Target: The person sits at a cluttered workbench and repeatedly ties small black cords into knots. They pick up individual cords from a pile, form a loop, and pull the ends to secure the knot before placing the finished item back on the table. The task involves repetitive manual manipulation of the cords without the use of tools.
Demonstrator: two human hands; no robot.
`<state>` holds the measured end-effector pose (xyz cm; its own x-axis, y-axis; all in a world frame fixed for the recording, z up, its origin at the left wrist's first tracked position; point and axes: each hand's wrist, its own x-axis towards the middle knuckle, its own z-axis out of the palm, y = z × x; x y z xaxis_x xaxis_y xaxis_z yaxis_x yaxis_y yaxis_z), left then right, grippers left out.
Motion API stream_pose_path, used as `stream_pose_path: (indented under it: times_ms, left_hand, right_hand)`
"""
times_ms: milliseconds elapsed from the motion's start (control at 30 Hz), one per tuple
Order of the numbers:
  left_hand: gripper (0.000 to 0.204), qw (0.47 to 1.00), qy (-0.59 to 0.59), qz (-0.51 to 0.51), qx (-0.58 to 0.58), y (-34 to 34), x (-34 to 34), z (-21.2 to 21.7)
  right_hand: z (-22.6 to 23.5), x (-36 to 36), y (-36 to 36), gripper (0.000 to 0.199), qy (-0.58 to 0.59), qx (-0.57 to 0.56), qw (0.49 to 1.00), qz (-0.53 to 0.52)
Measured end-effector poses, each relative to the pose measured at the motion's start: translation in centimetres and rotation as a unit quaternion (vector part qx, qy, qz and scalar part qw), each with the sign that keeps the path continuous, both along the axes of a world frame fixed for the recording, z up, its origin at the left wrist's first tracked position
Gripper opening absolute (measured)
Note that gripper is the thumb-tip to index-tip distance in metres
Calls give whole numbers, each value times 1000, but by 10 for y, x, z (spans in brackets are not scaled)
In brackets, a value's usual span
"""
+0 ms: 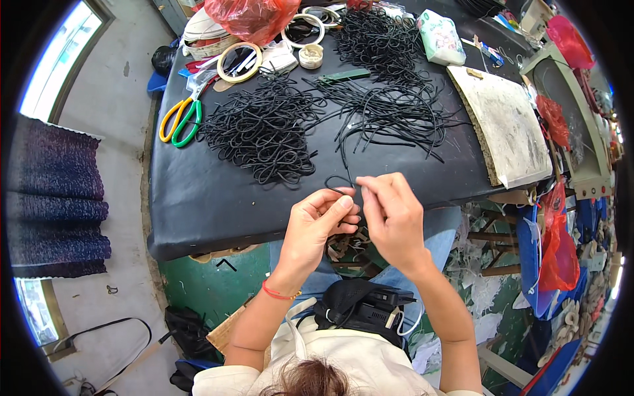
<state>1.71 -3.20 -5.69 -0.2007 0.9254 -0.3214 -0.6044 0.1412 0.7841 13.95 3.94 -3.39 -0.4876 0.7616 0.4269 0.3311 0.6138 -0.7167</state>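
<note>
Above the table's near edge, both my hands meet on one thin black cord (343, 153). My left hand (317, 221) pinches it, thumb against fingers, with a small loop of cord standing out over the fingertips. Close by on the right, my right hand (393, 214) has its thumb and index finger together on the cord beside that loop. Part of the cord is hidden inside the fingers. Beyond my hands lies a bundle of loose straight black cords (396, 115). Left of it rests a heap of looped black cords (261, 125), and another dark pile (376, 43) sits farther back.
Scissors with one yellow and one green handle (185, 122) lie at the table's left. Tape rings (240, 62), a red plastic bag (254, 20) and a tissue pack (441, 37) are at the back. A worn pale board (505, 129) lies on the right.
</note>
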Motion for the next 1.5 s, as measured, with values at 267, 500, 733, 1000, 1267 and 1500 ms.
stream_pose_path:
  times_ms: [267, 500, 733, 1000, 1267, 1500]
  left_hand:
    - [19, 999, 22, 26, 7, 1, 8, -8]
    - [18, 986, -154, 57, 11, 7, -12, 2]
    - [21, 991, -114, -31, -68, 6, -5, 8]
    - [19, 991, -37, -121, -37, 5, -14, 1]
    - [15, 932, 330, -148, 12, 1, -9, 7]
    - [27, 977, 141, -157, 30, -3, -15, 17]
  right_hand:
    - [-5, 7, -4, 18, 7, -51, 996, 73]
    - [1, 24, -1, 14, -22, -65, 997, 47]
    - [0, 17, 2, 23, -34, 96, 992, 74]
    - [-2, 22, 1, 21, -40, 99, 992, 71]
    - [40, 28, 12, 15, -192, 252, 937, 149]
    - [9, 35, 26, 7, -42, -183, 976, 110]
